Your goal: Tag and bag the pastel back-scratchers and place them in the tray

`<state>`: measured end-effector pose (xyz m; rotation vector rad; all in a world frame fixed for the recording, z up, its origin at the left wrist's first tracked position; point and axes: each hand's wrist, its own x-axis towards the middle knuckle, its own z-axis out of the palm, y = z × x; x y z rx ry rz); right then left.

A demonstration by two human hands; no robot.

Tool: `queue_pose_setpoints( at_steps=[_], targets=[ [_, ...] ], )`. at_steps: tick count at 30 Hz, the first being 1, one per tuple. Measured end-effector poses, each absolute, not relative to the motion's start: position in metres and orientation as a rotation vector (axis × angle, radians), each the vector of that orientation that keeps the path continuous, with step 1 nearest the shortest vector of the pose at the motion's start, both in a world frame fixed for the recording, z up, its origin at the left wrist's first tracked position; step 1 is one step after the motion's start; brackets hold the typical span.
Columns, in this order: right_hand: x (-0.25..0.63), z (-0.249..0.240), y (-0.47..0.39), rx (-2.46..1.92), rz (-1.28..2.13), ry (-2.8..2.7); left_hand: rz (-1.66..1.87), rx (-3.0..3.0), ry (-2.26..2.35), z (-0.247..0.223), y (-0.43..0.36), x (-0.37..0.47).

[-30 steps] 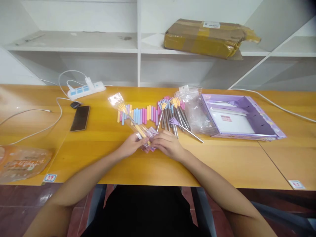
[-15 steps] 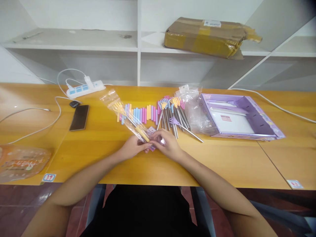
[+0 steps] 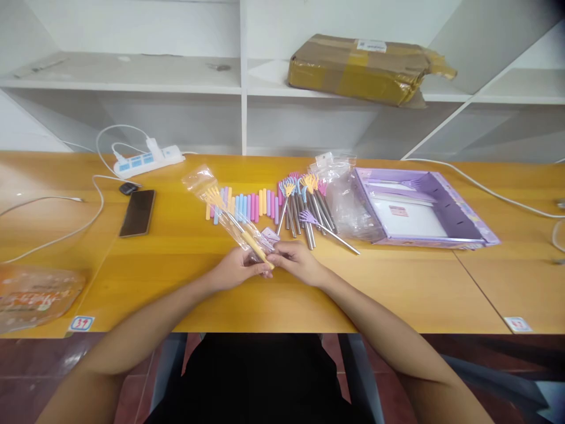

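Note:
Low over the table, a yellow back scratcher (image 3: 255,242) with a metal shaft lies slantwise inside a clear plastic bag (image 3: 196,180). My left hand (image 3: 236,268) is closed around the bag and the handle's lower part. At the handle's end, my right hand (image 3: 301,262) pinches the bagged back scratcher near a small purple card (image 3: 270,235). Behind my hands lies a row of coloured handle sleeves (image 3: 252,207). Several back scratchers (image 3: 311,203) with hand-shaped heads are piled to the right, a purple one (image 3: 329,228) lying across the front.
Clear bags (image 3: 351,206) lie between the pile and a purple open box (image 3: 481,240) holding a back scratcher. On the left are a phone (image 3: 137,213), a power strip (image 3: 148,163) with cables and an orange package (image 3: 37,297). A taped carton (image 3: 353,68) rests on the shelf.
The bagged back scratcher's handle end now reaches further down, between my hands. My right fingers have drawn in close to that end. The view has shifted slightly.

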<state>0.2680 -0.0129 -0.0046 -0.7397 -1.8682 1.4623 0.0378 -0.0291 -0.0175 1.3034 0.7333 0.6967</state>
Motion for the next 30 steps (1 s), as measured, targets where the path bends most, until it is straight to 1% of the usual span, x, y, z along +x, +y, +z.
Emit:
queue_pose_setpoints(
  at_steps=[5,9,12,16,19,21,24,27,30],
  targets=[
    [0.268,-0.004,-0.013,-0.647,1.561,-1.797,0.704,1.3,0.67,-0.012,-0.032,0.038],
    [0.27,-0.005,-0.012,-0.652,1.485,-1.866,0.682,1.281,0.622,-0.009,-0.031,0.035],
    [0.272,-0.008,-0.01,-0.687,1.429,-1.874,0.528,1.288,0.542,-0.005,-0.031,0.032],
    [0.272,-0.011,-0.009,-0.754,1.664,-1.641,0.198,1.341,0.438,0.006,-0.037,0.033],
    [0.27,-0.01,-0.01,-0.856,1.797,-1.554,0.128,1.452,0.406,0.012,-0.039,0.033],
    [0.269,-0.008,-0.011,-0.855,1.892,-1.573,0.21,1.595,0.468,0.014,-0.034,0.029],
    [0.265,-0.007,-0.016,-0.779,2.07,-1.66,0.501,1.71,0.767,0.013,-0.018,0.019],
    [0.258,-0.007,-0.026,-0.752,2.216,-1.745,0.824,1.578,0.996,0.007,-0.002,0.011],
    [0.252,-0.007,-0.033,-0.725,2.285,-1.848,0.977,1.472,0.993,-0.002,0.005,0.01]
  ],
)
